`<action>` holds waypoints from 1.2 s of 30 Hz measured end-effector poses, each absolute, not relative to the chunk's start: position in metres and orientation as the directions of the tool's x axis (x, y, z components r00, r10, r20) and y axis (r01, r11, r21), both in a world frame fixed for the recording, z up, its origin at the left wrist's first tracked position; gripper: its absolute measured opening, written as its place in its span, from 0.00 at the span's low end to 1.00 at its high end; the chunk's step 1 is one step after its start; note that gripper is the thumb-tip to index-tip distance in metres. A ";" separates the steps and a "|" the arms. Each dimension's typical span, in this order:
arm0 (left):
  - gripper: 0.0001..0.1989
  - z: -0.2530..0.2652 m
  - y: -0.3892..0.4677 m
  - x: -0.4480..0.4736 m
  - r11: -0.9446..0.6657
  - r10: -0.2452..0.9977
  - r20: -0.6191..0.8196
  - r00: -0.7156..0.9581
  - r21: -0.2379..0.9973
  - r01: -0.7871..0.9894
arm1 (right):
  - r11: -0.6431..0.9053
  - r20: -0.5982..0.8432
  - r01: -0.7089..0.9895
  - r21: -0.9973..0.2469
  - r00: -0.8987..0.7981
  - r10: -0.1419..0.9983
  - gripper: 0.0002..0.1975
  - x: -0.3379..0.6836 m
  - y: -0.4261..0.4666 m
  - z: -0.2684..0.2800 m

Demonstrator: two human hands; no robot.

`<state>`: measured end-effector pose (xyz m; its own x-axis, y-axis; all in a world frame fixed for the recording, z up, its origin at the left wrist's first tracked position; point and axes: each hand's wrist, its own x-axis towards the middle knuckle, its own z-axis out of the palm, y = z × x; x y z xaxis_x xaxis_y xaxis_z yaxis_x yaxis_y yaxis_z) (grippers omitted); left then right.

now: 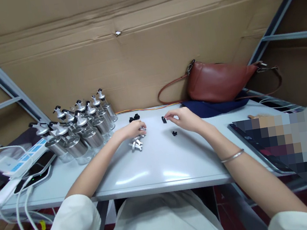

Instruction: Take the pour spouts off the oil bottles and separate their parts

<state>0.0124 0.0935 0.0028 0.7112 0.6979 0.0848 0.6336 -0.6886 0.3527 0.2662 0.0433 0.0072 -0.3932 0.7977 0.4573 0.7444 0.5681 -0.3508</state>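
My left hand [133, 129] rests on the grey table [161, 164], its fingers closed around a small silver spout piece, with a little pile of silver spout parts [136, 144] just in front of it. My right hand [182, 119] pinches a small black cap [164, 120] between thumb and fingertips. Another small black piece [174, 133] lies on the table below my right hand. Two more black pieces [134, 118] sit behind my left hand.
Several glass dispenser bottles with metal tops [82, 130] stand at the left rear. A white power strip with cables [21, 159] lies at the far left. A brown leather bag [219, 80] on blue cloth leans against the cardboard wall. A dark tray [257, 141] is at right.
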 end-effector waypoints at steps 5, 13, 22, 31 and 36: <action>0.09 0.010 0.084 0.018 -0.656 0.741 0.204 0.640 0.425 0.624 | 0.561 0.456 0.737 -0.377 -0.379 0.805 0.10 0.265 0.042 0.009; 0.05 0.008 -0.004 0.066 -0.012 0.904 0.009 0.428 1.000 0.003 | 0.369 0.197 0.214 -0.904 -0.558 0.806 0.13 0.250 0.017 0.031; 0.09 -0.016 -0.022 0.071 0.219 0.839 -0.109 0.533 0.965 -0.148 | 0.221 0.027 0.199 -0.955 -0.683 0.730 0.13 0.245 0.013 0.027; 0.28 -0.022 -0.011 0.070 0.248 0.742 -0.090 0.665 0.957 -0.148 | 0.348 0.123 0.267 -0.899 -0.607 0.785 0.12 0.247 0.019 0.024; 0.28 -0.023 -0.017 0.072 0.130 0.768 -0.037 0.640 0.987 -0.098 | 0.367 0.069 0.358 -0.859 -0.628 0.775 0.15 0.257 0.026 0.023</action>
